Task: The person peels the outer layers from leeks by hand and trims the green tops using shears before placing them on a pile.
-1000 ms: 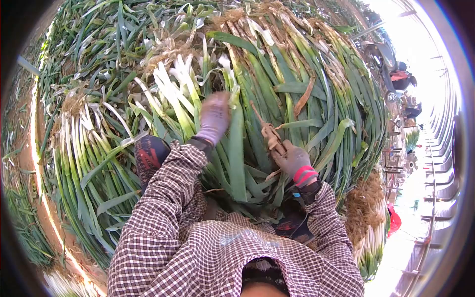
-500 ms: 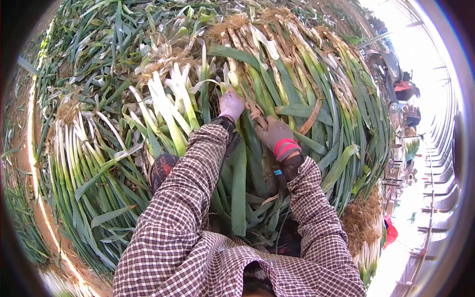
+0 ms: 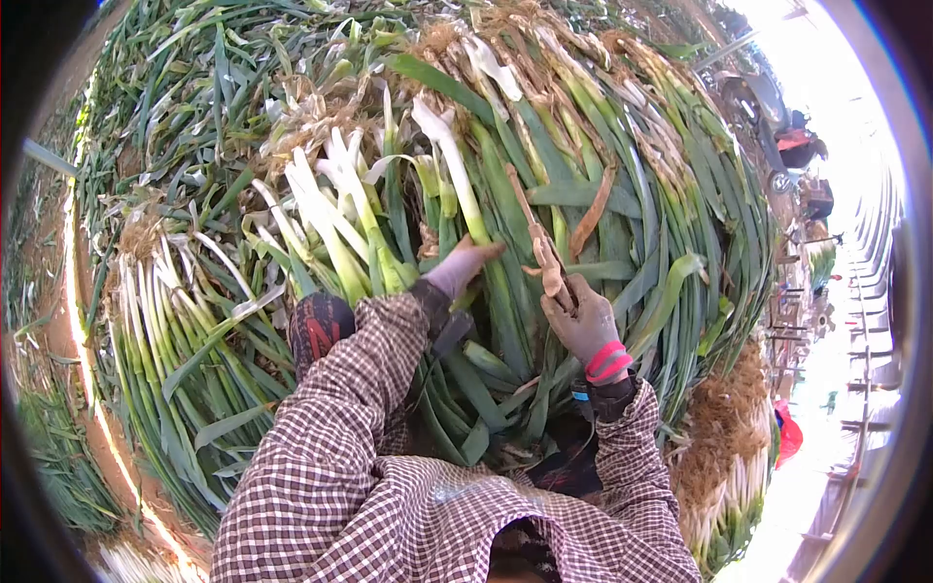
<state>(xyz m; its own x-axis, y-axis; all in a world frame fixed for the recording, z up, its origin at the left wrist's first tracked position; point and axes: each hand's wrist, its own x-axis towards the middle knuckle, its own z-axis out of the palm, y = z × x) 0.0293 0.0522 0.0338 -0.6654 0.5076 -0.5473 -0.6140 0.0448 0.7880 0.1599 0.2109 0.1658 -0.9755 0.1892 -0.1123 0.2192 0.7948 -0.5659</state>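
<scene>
A big bundle of long green leeks (image 3: 622,194) with white stalks and dried roots lies in front of me. My left hand (image 3: 463,266), in a pale glove, lies flat with fingers stretched out against a white-stalked leek (image 3: 457,185) in the bundle's middle. My right hand (image 3: 583,323), in a grey glove with a red-striped cuff, is closed around a brown tie strip (image 3: 537,243) that runs up over the leeks. The two hands are about a hand's width apart. Checked sleeves cover both arms.
More leek bundles (image 3: 185,321) lie on the left on brown soil (image 3: 58,321). A dark knee pad (image 3: 321,325) shows under my left arm. A rooty bundle (image 3: 724,437) sits lower right. Vehicles (image 3: 777,136) and a greenhouse frame (image 3: 865,291) stand at the right.
Both hands have come down the bundle toward me. My left hand slid lower and flattened out. My right hand pulled back with the brown tie, which now stretches longer over the leeks.
</scene>
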